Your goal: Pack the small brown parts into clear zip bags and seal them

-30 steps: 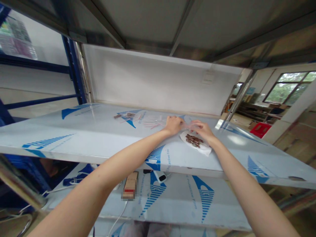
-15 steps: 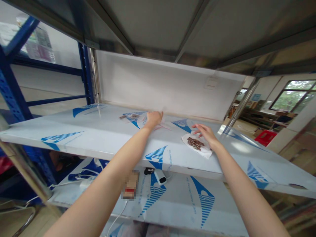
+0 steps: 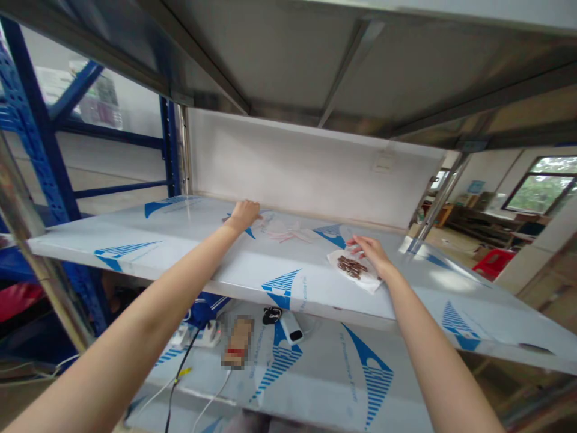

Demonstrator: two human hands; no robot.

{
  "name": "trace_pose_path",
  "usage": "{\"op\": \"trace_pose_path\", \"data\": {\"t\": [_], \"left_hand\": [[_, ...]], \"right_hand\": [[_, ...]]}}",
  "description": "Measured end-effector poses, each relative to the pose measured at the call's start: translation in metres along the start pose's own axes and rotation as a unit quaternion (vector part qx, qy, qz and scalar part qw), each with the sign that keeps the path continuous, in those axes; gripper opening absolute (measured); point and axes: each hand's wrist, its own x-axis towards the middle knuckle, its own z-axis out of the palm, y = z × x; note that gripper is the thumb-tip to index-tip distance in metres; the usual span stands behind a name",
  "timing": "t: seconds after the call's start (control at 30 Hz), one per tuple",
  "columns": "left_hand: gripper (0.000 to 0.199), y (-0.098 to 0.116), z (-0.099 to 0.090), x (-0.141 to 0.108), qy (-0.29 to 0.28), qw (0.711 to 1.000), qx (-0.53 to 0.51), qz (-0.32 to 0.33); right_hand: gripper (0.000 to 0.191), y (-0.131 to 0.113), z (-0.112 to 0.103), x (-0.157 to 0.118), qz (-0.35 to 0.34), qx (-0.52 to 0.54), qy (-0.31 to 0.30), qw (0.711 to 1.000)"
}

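Observation:
My left hand [image 3: 246,213] reaches to the back left of the steel shelf [image 3: 189,264], over a small packet that it mostly covers; its fingertips are hidden behind the hand. Beside it, to the right, lie flat clear plastic bags [image 3: 293,231] with pinkish edges. Over a sheet of white paper [image 3: 372,284], my right hand [image 3: 368,249] is held with loosely bent, parted fingers and nothing visible between them. A small heap of brown, elongated pieces [image 3: 351,266] rests on that paper, just below the right fingers.
Overhead runs a grey upper shelf [image 3: 279,66]. On the lower shelf are a white device [image 3: 292,328], a black item [image 3: 271,314], a power strip [image 3: 207,335] and cables. A blue rack [image 3: 49,138] stands at the left, a red stool [image 3: 493,263] at the right.
My left hand has moved left, away from the clear bags and over the small packet. The right hand stays by the paper, its fingers slightly more bent. The camera view has shifted a little.

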Motion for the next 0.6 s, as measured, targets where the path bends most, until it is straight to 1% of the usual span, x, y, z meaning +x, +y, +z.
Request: {"op": "trace_pose_path", "data": {"t": [0.1, 0.17, 0.27, 0.37, 0.47, 0.6], "left_hand": [[0.05, -0.041, 0.009, -0.014, -0.123, 0.992, -0.003, 0.038], [0.047, -0.063, 0.016, -0.021, -0.142, 0.989, 0.006, 0.038], [0.033, -0.082, 0.022, -0.027, -0.135, 0.99, 0.018, 0.022], [0.024, -0.09, 0.023, -0.033, -0.122, 0.992, 0.023, 0.008], [0.024, -0.095, 0.018, -0.038, -0.103, 0.994, 0.016, -0.011], [0.015, -0.107, 0.005, -0.042, -0.077, 0.996, -0.019, -0.05]], "right_hand": [[0.028, 0.005, 0.002, 0.003, -0.003, -0.021, -0.014, 1.0], [0.028, 0.006, 0.004, 0.004, -0.011, -0.026, -0.008, 1.0], [0.028, 0.005, 0.004, 0.003, -0.017, -0.013, 0.014, 1.0], [0.027, 0.001, 0.002, 0.0, -0.02, -0.003, 0.024, 1.0], [0.027, -0.002, 0.001, -0.002, -0.022, -0.003, 0.024, 0.999], [0.027, -0.001, 0.002, -0.003, -0.026, -0.005, 0.02, 0.999]]}}
